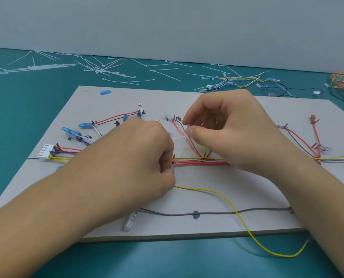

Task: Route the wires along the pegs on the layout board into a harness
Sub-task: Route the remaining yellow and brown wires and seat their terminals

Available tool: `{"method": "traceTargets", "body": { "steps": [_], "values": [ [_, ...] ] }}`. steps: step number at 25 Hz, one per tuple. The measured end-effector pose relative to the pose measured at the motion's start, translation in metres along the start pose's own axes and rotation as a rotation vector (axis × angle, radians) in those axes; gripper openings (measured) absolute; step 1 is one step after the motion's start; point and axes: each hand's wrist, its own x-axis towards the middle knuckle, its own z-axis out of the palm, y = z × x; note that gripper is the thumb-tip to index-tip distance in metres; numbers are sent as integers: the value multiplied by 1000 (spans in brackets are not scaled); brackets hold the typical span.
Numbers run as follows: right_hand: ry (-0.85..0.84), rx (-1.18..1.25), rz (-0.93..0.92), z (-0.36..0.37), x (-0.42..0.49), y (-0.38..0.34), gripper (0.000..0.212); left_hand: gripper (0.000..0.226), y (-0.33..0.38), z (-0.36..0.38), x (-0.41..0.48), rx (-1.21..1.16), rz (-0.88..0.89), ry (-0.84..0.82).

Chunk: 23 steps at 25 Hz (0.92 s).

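At the middle of the layout board (187,225), wire bundle (199,162) of red, yellow and gray strands, laid left to right. Gripped left of centre in the curled left hand (145,157). White cable tie (179,138) across it, tip pinched between right hand (233,129) thumb and forefinger. Nearer, loose yellow wire (237,214) trailing off the board's front edge. Beyond, spare ties (97,70) scattered on the teal table (16,107).

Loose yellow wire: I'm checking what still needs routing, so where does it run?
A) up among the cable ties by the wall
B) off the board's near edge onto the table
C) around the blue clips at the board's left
B: the loose yellow wire comes out from under the left hand, crosses the near edge of the layout board and loops on the teal table.
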Motion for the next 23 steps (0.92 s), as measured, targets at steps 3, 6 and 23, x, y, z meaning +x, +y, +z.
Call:
{"method": "traceTargets", "body": {
  "steps": [3, 6, 23],
  "values": [
    [-8, -9, -7, 0, 0, 0, 16, 15, 0, -1, 0, -5, 10, -3],
    [-13, 2, -4, 0, 0, 0, 16, 14, -2, -2, 2, -21, 22, 2],
    [-46, -21, -28, -2, 0, 1, 17, 15, -1, -9, -4, 62, -44, -10]
  ]
}}
